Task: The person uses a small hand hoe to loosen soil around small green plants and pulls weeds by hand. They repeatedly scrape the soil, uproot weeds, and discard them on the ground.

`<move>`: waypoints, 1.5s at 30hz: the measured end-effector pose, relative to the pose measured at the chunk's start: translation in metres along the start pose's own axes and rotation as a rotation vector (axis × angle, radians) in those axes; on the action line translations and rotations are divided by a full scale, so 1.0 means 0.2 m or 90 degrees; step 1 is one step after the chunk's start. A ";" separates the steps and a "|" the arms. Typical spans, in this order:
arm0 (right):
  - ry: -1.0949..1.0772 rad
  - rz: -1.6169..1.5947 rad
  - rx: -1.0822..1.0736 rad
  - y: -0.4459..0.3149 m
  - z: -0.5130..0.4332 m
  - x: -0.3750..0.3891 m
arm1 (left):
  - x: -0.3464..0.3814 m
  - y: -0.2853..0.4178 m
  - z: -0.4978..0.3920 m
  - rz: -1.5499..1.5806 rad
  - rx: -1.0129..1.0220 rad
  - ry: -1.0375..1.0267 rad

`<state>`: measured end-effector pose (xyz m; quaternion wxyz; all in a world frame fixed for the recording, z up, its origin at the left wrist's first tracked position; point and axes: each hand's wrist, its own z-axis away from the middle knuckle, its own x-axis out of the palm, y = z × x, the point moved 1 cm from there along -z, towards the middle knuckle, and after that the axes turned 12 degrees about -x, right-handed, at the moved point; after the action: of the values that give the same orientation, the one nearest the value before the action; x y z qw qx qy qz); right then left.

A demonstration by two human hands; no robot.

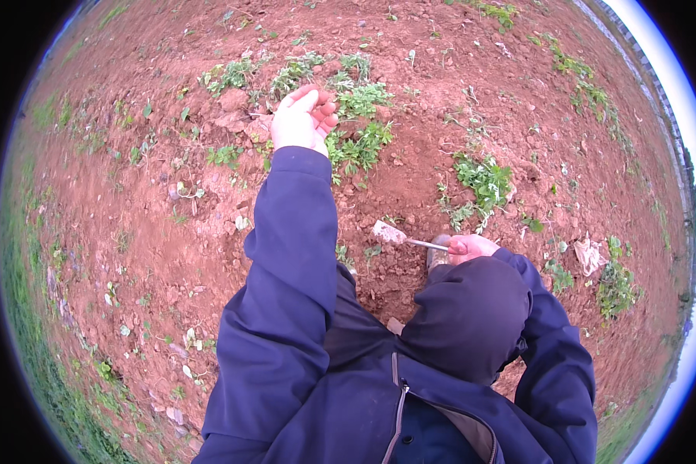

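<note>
My left hand (303, 120) is stretched forward, palm partly up, its fingers loosely curled and slightly apart. No object shows clearly in it. Just beside and beyond its fingertips are leafy green weeds (364, 100), some looking wilted. My right hand (473, 248) grips a small hand trowel (390, 232) near my right knee. The trowel's flat blade is caked with soil and points left, on a thin metal shaft; its handle is hidden in my fist. Ahead of that hand a leafy plant (484, 184) stands in the reddish soil (409, 165).
I am crouched low, with a shoe (438, 255) partly visible under the trowel shaft. A crumpled pale scrap (590, 255) lies at the right, beside another green clump (616, 287). Small seedlings and clods dot the ground. Denser grass (40, 371) borders the left.
</note>
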<state>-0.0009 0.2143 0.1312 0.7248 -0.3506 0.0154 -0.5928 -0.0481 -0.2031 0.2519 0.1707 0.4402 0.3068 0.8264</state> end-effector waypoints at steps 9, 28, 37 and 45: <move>-0.172 0.727 -0.294 -0.16 0.08 0.26 | -0.07 -0.26 -0.33 -0.174 -0.047 0.034; 0.185 0.758 -0.333 -0.47 -0.19 0.01 | -0.11 -1.27 -0.90 -1.476 0.482 -0.045; 0.116 0.868 -0.277 -0.82 -0.33 0.00 | -0.04 -1.24 -1.04 -1.501 0.336 -0.005; 0.130 0.850 -0.327 -0.78 -0.91 -0.02 | -0.06 -1.23 -1.13 -1.419 0.299 -0.017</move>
<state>-0.2141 0.1208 0.0756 0.8221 -0.3687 0.4328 -0.0312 -0.2268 -0.1056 -0.0125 0.7267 -0.0478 0.6724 0.1324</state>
